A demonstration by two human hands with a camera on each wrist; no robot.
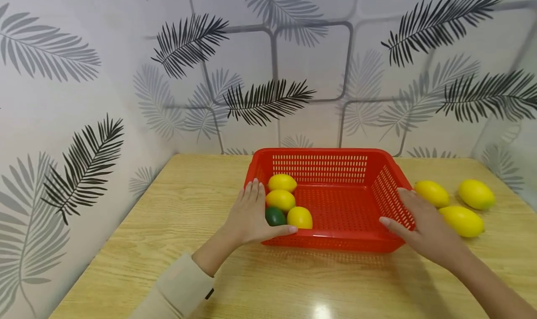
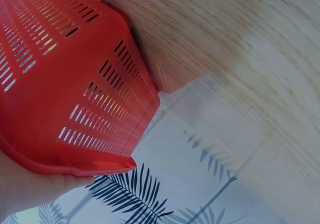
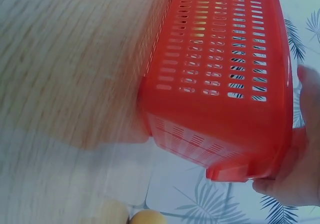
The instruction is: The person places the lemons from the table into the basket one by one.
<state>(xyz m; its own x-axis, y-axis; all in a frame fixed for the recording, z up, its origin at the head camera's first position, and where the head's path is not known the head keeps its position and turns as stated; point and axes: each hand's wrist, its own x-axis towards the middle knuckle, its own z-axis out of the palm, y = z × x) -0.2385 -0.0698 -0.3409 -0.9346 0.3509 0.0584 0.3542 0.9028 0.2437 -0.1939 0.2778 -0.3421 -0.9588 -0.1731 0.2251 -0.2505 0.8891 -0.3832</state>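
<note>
The fingers of the left hand (image 1: 247, 221) lie side by side along the left rim of the basket (image 1: 335, 245), and its thumb stretches away from them onto the front rim, so that hand grips the front left corner. The right hand (image 1: 434, 232) holds the right rim near the front, thumb above and fingers beneath the lip, as the right wrist view shows; how far its fingers curl cannot be told. The red basket, with slotted walls, stands upright on the table (image 1: 168, 221), near its back edge, between the two hands.

The table is pale wood with a running grain, and a bright patch of light shines at the front. Behind it and to the left rise pale walls (image 1: 310, 62) printed with dark and light grey leaves and rounded grey outlines. A beige sleeve (image 1: 176, 286) covers the left forearm; the right forearm shows bare.

There is one basket. Inside it four fruits show, gathered at the left end: three lemons (image 1: 280, 200) and one dark green fruit (image 1: 274, 217), which sits at the front left, partly hidden by the left hand. Three more lemons lie on the table, close together to the right of the basket, beyond the right hand. That makes six lemons in sight.
</note>
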